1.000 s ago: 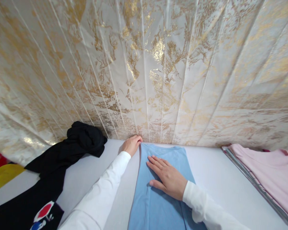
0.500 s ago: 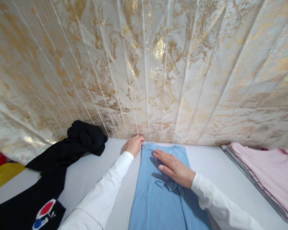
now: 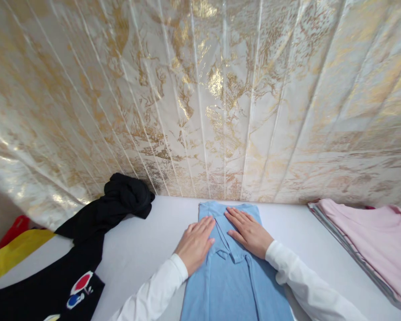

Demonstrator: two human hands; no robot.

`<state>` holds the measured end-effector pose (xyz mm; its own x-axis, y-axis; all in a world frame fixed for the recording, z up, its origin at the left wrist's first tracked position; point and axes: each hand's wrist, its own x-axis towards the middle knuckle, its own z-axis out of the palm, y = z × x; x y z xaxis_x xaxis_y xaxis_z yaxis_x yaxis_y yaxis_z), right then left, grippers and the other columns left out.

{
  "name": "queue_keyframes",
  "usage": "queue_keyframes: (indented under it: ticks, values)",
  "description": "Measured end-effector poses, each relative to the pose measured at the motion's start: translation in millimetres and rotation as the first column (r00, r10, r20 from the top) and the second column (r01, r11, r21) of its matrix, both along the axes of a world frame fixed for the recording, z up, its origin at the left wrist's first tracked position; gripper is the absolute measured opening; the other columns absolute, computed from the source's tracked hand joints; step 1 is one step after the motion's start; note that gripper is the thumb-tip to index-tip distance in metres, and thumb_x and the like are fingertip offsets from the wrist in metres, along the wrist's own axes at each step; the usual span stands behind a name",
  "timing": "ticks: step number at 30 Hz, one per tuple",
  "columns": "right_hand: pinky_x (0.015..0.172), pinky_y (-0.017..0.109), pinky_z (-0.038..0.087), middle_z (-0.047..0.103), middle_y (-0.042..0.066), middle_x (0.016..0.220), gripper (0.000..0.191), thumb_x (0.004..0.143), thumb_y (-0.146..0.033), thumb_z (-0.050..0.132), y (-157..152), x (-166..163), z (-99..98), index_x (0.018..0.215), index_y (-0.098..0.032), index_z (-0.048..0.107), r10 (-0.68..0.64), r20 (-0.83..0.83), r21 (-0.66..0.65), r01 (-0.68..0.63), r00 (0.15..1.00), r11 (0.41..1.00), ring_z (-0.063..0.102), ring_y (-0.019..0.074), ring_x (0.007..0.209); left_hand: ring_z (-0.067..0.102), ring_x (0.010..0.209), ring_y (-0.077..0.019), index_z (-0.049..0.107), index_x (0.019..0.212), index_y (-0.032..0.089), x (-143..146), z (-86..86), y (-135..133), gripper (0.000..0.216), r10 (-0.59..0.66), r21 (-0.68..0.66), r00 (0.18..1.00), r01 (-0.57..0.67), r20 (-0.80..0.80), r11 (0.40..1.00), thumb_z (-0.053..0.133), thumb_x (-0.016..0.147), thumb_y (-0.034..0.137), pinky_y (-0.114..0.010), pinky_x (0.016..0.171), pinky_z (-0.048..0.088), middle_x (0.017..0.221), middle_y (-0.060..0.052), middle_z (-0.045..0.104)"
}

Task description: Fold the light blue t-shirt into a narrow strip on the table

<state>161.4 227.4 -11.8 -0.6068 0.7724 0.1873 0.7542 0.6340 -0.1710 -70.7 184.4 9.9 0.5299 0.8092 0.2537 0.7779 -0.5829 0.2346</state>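
A light blue garment, folded into a long strip, lies on the white surface in front of me. Its far end is near the curtain and its near end runs out of the frame at the bottom. My left hand rests flat on its left edge with fingers stretched out. Opposite, my right hand lies flat on the upper right part, fingers extended and thumb apart. Between the hands a fold edge slants down to some bunched cloth. Neither hand grips anything.
Black clothing with a printed patch lies heaped at left, beside a yellow cloth and a red item. A pink shirt tops a folded stack at right. Behind hangs a white-and-gold curtain. The white surface lies beneath.
My left hand has come from the garment's far left corner, down and right, onto its left side, and its fingers now lie flat. My right hand has shifted slightly right.
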Motion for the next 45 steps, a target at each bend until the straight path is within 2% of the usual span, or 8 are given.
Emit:
queue_keyframes:
  ticks: [5, 9, 16, 21, 26, 32, 40, 45]
  values:
    - [0.112, 0.045, 0.026, 0.028, 0.013, 0.152, 0.06, 0.097, -0.052, 0.033, -1, 0, 1.5, 0.145, -0.015, 0.034, -0.011, -0.018, 0.013, 0.011, 1.0, 1.0, 0.024, 0.0235, 0.14, 0.025, 0.141, -0.0208, 0.011, 0.151, 0.019, -17, -3.8, -47, 0.053, 0.086, 0.06, 0.993, -0.081, -0.082, 0.995, 0.027, 0.101, 0.027, -0.041, 0.11, 0.03, 0.153, -0.009, 0.026]
    - [0.112, 0.046, 0.025, 0.029, 0.013, 0.151, 0.062, 0.096, -0.053, 0.033, 1, 0, -2.6, 0.145, -0.015, 0.035, -0.002, -0.04, 0.002, 0.002, 0.999, 1.0, 0.024, 0.0238, 0.14, 0.029, 0.138, -0.0275, -0.003, 0.151, 0.019, -24, -20.3, -86, 0.076, -0.007, 0.086, 0.982, 0.024, -0.19, 0.996, 0.04, 0.096, 0.049, -0.042, 0.106, 0.036, 0.153, -0.011, 0.023]
    - [0.111, 0.049, 0.026, 0.029, 0.014, 0.151, 0.06, 0.096, -0.051, 0.036, -6, 0, 6.2, 0.145, -0.015, 0.035, 0.011, -0.067, -0.007, -0.012, 0.998, 1.0, 0.025, 0.0256, 0.14, 0.025, 0.138, -0.0379, 0.008, 0.151, 0.024, -23, -23.0, -97, 0.079, 0.015, 0.06, 0.966, 0.0, -0.256, 0.998, 0.044, 0.09, 0.06, -0.05, 0.103, 0.036, 0.153, -0.016, 0.015]
    - [0.114, 0.045, 0.023, 0.024, 0.009, 0.153, 0.057, 0.097, -0.048, 0.035, -42, -4, 21.4, 0.147, -0.02, 0.03, 0.101, -0.126, -0.037, -0.106, 0.987, 0.994, 0.02, 0.0221, 0.141, 0.034, 0.136, -0.0296, -0.006, 0.15, 0.022, -31, -35.2, -107, 0.079, 0.011, 0.118, 0.97, 0.019, -0.244, 0.993, 0.044, 0.095, 0.048, -0.04, 0.105, 0.036, 0.152, -0.012, 0.021]
    - [0.113, 0.046, 0.023, 0.023, 0.009, 0.154, 0.06, 0.095, -0.049, 0.041, -65, -9, 11.8, 0.146, -0.02, 0.031, 0.097, -0.102, -0.088, -0.106, 0.99, 0.99, 0.019, 0.0241, 0.141, 0.036, 0.135, -0.0296, -0.006, 0.149, 0.023, -32, -43.9, -122, 0.084, 0.007, 0.109, 0.962, 0.024, -0.273, 0.994, 0.049, 0.092, 0.047, -0.037, 0.103, 0.038, 0.152, -0.011, 0.022]
    - [0.113, 0.05, 0.018, 0.022, 0.009, 0.154, 0.063, 0.093, -0.057, 0.039, -64, -9, 9.8, 0.146, -0.024, 0.032, 0.087, -0.086, -0.074, -0.093, 0.992, 0.993, 0.017, 0.0256, 0.142, 0.032, 0.135, -0.0377, 0.004, 0.15, 0.026, -25, -35.4, -125, 0.078, 0.025, 0.144, 0.957, 0.017, -0.29, 0.989, 0.048, 0.091, 0.053, -0.045, 0.098, 0.041, 0.152, -0.014, 0.023]
    - [0.116, 0.043, 0.016, 0.018, 0.005, 0.155, 0.061, 0.096, -0.049, 0.036, -107, -16, 15.5, 0.149, -0.02, 0.025, 0.207, -0.101, -0.097, -0.217, 0.973, 0.971, 0.013, 0.019, 0.143, 0.035, 0.136, -0.0235, -0.012, 0.148, 0.019, -44, -31.3, -147, 0.071, 0.033, 0.168, 0.959, 0.015, -0.282, 0.986, 0.035, 0.099, 0.038, -0.032, 0.104, 0.037, 0.151, -0.009, 0.028]
    - [0.115, 0.047, 0.015, 0.015, 0.007, 0.155, 0.07, 0.092, -0.057, 0.041, -128, -20, 9.7, 0.148, -0.02, 0.026, 0.174, -0.098, -0.13, -0.186, 0.98, 0.974, 0.012, 0.0236, 0.143, 0.044, 0.129, -0.0248, -0.011, 0.148, 0.017, -43, -40.8, -163, 0.083, -0.051, 0.196, 0.935, 0.127, -0.351, 0.972, 0.041, 0.095, 0.052, -0.031, 0.098, 0.041, 0.146, -0.012, 0.038]
